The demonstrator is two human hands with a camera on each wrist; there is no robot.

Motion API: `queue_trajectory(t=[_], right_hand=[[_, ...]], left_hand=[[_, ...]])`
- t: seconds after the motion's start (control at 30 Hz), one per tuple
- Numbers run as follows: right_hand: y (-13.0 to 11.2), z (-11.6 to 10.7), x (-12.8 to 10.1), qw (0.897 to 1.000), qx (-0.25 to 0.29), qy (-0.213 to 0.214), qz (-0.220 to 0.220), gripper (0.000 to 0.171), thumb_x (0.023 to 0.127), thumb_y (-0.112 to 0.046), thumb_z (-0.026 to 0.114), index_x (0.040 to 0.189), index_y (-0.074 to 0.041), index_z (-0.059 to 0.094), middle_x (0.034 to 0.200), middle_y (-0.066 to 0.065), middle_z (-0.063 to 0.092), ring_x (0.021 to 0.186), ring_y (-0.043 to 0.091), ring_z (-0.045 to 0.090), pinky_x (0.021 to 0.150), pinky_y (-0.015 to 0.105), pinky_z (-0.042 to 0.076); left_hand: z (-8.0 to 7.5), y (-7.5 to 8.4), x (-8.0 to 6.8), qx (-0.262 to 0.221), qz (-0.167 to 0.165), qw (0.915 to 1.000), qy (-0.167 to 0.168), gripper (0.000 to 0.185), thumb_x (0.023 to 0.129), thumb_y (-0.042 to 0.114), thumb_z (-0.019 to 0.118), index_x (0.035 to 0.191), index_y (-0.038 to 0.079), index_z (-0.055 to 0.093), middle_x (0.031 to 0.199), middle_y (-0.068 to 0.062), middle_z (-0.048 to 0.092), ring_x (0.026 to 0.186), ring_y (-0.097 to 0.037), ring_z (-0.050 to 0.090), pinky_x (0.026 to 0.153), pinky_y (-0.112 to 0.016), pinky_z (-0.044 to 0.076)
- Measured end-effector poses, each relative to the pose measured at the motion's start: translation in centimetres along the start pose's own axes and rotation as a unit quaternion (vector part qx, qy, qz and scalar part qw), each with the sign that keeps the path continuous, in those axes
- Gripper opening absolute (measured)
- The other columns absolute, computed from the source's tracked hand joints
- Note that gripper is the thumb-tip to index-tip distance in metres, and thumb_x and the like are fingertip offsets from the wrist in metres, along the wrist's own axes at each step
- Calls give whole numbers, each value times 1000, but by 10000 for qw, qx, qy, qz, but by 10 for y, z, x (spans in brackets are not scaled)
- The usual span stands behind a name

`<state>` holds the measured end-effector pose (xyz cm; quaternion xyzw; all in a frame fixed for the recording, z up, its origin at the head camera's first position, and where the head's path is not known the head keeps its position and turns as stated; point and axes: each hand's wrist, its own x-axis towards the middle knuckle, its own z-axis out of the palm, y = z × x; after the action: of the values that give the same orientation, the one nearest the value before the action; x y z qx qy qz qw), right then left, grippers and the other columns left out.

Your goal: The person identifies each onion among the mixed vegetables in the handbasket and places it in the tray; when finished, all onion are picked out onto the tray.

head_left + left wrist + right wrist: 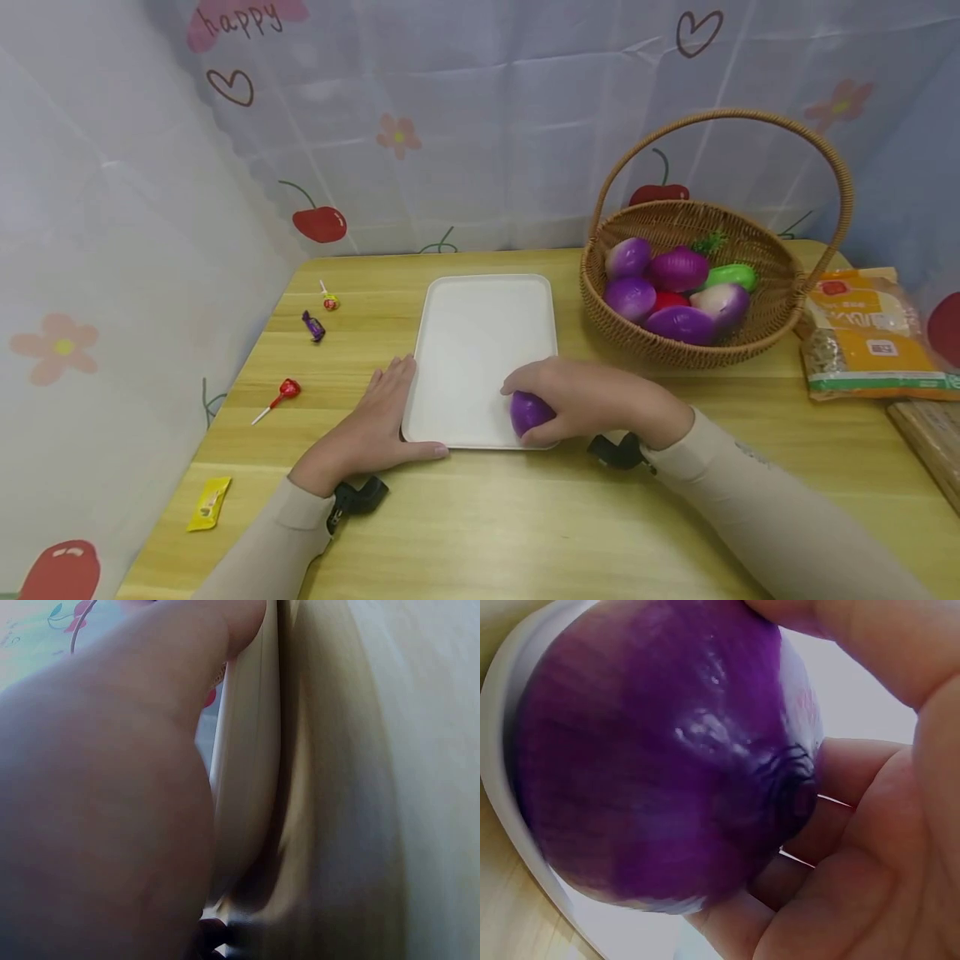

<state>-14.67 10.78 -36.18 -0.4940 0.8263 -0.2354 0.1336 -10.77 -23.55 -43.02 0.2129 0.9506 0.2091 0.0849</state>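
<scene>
A white rectangular tray [480,333] lies on the wooden table. My left hand [375,421] rests at its near left corner, fingers extended along the left side and thumb by the near edge. In the left wrist view, the thumb side of that hand [120,765] is against the tray's outer wall [251,765]. My right hand [577,400] grips a purple turnip [529,413] over the tray's near right corner. Seen from the right wrist, the turnip [660,757] is glossy, with a ringed end and a pale patch, and fingers curl round it.
A handled wicker basket [697,354] of purple turnips and other vegetables stands back right. Beside it lie an orange packet [862,333] and a brown slab [930,442]. Lollipops [288,388], a purple candy [313,327] and a yellow packet [209,504] lie left.
</scene>
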Motion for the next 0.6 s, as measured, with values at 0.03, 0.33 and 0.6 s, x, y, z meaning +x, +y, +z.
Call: queue_trajectory(t=[0.03, 0.33, 0.6], right_hand=[[0, 1, 0, 10000, -3, -19, -5, 58, 92, -34, 85, 134, 1, 66, 125, 6, 69, 108, 15, 64, 96, 36, 54], [-2, 4, 1, 9996, 69, -162, 225, 65, 93, -39, 83, 141, 0, 62, 132, 7, 66, 112, 14, 62, 98, 36, 53], [-1, 3, 2, 10000, -15, 82, -49, 63, 93, -37, 85, 138, 2, 63, 128, 6, 68, 108, 15, 63, 96, 37, 54]], left_hand=[[0, 0, 0, 4, -7, 10000, 4, 142, 77, 87, 68, 167, -3, 4, 174, -18, 5, 159, -34, 2, 126, -52, 2], [1, 0, -1, 17, -27, 10000, 1, 141, 78, 87, 68, 167, -2, 4, 174, -18, 4, 159, -33, 1, 126, -51, 1], [-1, 2, -1, -32, -20, 10000, 1, 142, 78, 87, 68, 167, -3, 3, 174, -19, 4, 159, -33, 1, 126, -51, 1]])
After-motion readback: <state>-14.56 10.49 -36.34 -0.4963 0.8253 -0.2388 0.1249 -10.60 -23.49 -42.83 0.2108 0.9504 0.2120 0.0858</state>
